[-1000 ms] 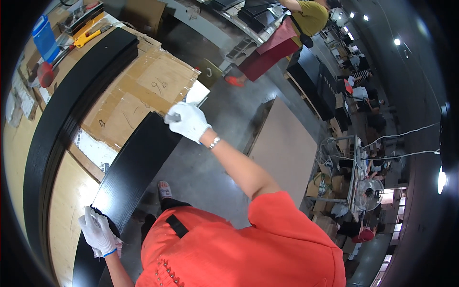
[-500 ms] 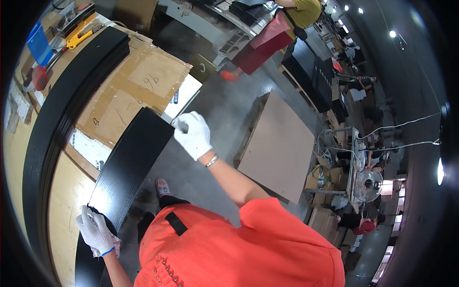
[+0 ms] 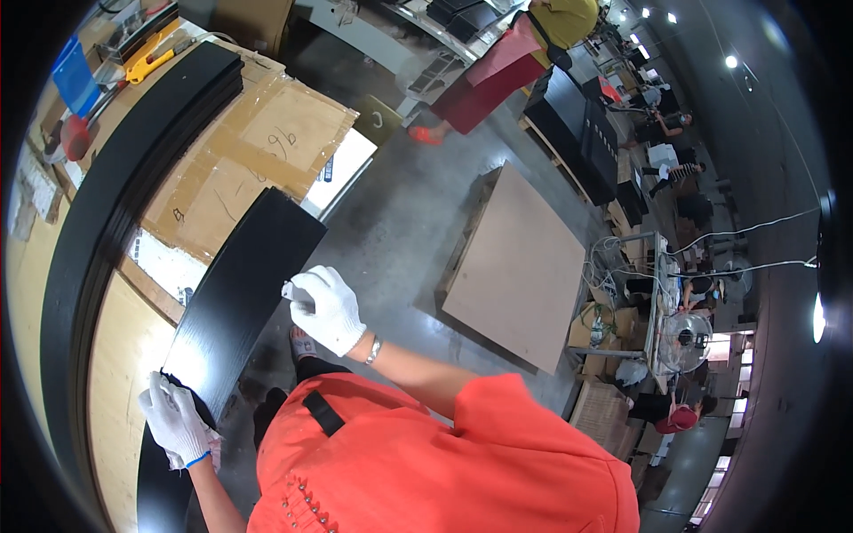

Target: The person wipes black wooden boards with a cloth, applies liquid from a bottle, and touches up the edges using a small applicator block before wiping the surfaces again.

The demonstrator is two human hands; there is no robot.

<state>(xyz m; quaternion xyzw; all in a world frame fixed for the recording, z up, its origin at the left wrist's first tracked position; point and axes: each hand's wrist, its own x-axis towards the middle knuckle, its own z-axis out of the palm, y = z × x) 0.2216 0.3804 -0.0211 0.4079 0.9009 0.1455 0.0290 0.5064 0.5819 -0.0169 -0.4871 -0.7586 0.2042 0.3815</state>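
Right hand (image 3: 327, 311) has left the far corner of the black board (image 3: 242, 282), which lies along the counter's (image 3: 131, 330) edge; fingers pinched, contents unclear. Left hand (image 3: 176, 422) curls over it, hold uncertain; the stretch between looks unfinished.

A large factory workshop, deep and dim, with a smooth grey floor (image 3: 391, 195). A pale wooden workbench (image 3: 124, 329) stands at left; along its right edge lies a long black board (image 3: 240, 275), and farther left a stack of similar boards (image 3: 107, 186). A yellow tool (image 3: 147, 67) and a blue container (image 3: 75, 80) crowd its far left corner. Beyond, black panels (image 3: 564, 133) are piled on a pallet, and a flat brown sheet (image 3: 515, 266) rests low near the floor. Several co-workers (image 3: 498, 80), a large fan (image 3: 684, 338), hanging cables (image 3: 746, 273) and bright ceiling lamps (image 3: 731, 61) fill the hall.
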